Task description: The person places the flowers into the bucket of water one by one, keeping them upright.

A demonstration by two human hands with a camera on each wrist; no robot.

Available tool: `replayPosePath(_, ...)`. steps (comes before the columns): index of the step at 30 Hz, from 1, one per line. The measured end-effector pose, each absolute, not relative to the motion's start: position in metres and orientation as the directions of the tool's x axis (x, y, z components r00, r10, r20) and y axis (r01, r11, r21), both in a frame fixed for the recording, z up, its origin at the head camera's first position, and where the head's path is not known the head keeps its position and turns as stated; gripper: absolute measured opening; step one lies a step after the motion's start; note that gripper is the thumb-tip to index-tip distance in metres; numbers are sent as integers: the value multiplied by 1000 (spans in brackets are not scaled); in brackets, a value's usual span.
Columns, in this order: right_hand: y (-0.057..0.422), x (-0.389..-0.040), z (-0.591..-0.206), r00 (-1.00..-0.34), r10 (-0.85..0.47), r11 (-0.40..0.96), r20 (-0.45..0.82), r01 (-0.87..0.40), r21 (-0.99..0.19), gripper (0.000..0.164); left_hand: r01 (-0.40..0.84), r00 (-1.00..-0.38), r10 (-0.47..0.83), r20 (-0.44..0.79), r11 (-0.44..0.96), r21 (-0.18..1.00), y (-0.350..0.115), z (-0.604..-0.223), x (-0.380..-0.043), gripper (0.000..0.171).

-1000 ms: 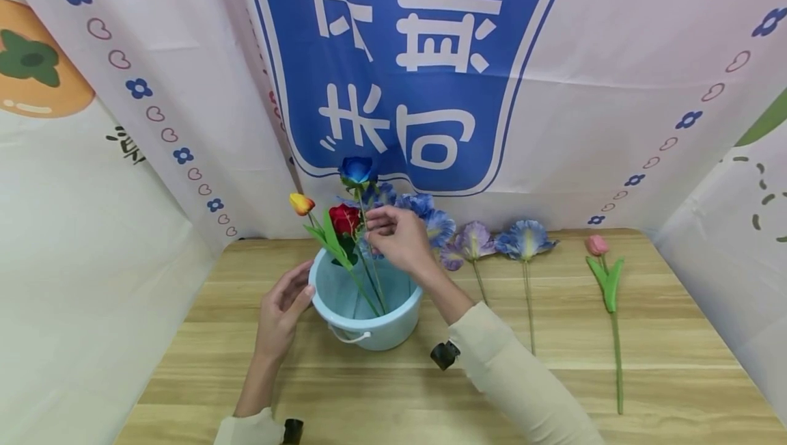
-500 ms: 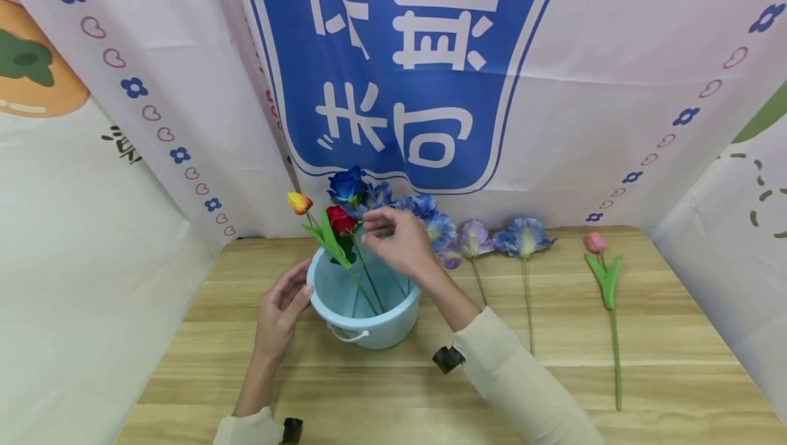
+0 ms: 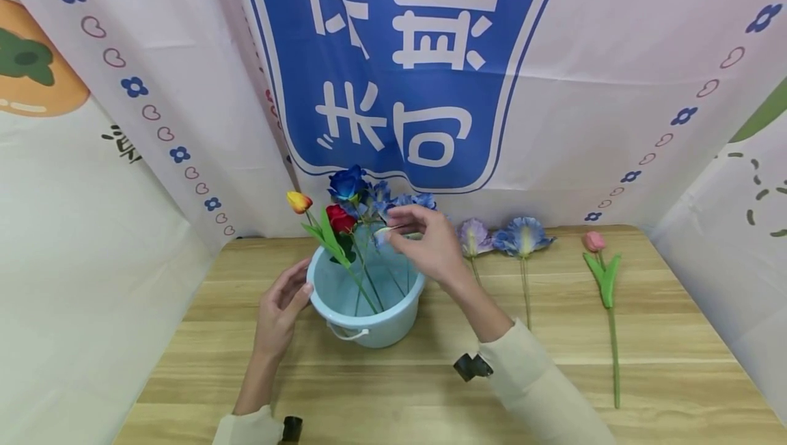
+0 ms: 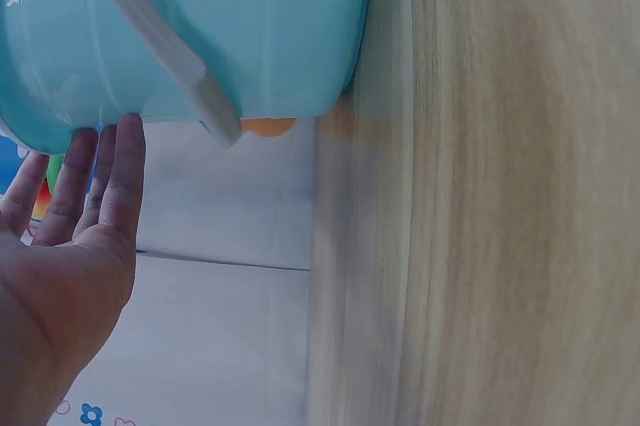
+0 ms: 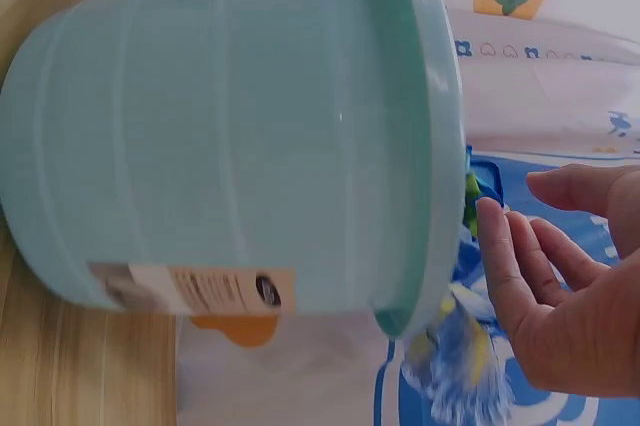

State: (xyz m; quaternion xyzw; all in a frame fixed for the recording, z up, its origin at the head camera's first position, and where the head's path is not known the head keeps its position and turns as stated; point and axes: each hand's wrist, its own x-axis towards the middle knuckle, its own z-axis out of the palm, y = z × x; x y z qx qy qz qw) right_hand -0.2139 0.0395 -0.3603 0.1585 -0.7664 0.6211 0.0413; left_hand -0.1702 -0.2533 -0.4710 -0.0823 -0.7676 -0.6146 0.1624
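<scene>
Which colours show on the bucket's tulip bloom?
The tulip bloom is yellow and orange-red, clearest in head view.

In the head view, a wood-grain table [image 3: 381, 390] is lying at six o'clock. White cloth [image 3: 596, 130] is hanging behind it, and its lettered blue panel [image 3: 384, 65] is filling twelve o'clock. Printed rows of hearts and blossoms [image 3: 134, 87] are slanting between nine and ten and between two and three; a persimmon print [image 3: 46, 55] is showing at ten.
</scene>
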Motion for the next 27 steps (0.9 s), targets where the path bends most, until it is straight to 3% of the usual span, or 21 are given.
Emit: replayPosePath(27,147,-214,-401,-996,-8,86,88,-88,-992,42,352,-926,-63,372,217,911,-254,-471,-170,43)
